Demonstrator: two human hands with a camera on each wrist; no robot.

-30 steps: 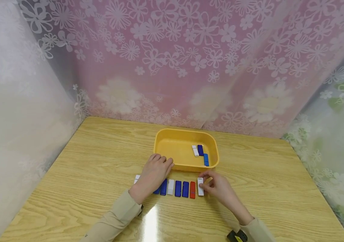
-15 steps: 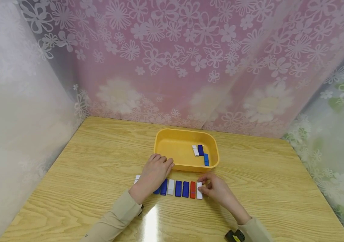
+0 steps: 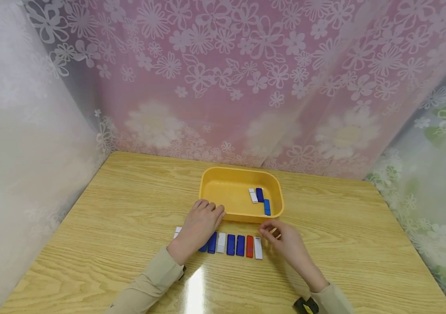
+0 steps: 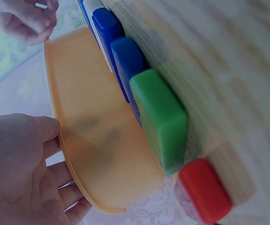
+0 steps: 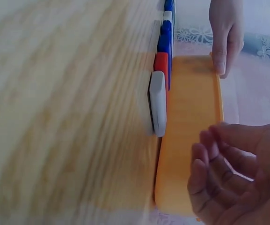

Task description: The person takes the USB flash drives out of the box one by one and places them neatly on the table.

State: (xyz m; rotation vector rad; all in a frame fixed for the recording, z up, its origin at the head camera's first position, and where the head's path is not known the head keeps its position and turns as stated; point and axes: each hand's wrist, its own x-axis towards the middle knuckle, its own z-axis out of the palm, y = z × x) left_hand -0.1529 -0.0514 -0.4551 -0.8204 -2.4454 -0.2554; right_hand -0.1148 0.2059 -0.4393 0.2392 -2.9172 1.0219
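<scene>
A row of small flat pieces lies on the wooden table [image 3: 109, 226] in front of a yellow tray [image 3: 223, 209]. The row's right end is a white piece [image 3: 258, 248] next to a red piece [image 3: 249, 246] and blue pieces [image 3: 235, 244]. My right hand [image 3: 276, 232] hovers just right of the white piece, fingers loosely curled, holding nothing. My left hand [image 3: 207, 211] rests flat over the row's left part, fingertips at the tray's near wall. The left wrist view shows a green piece [image 4: 160, 119] and a red piece [image 4: 205, 190] under that hand.
Inside the tray lie a white piece [image 3: 253, 196], a dark blue piece [image 3: 260, 194] and a blue piece [image 3: 267, 207]. Flowered curtains close off the table at the back and on both sides. A black and yellow object [image 3: 305, 306] sits at the near edge.
My right hand laid the white piece down at the row's right end, beside the red one, then let go and drew slightly away. The left hand stayed still.
</scene>
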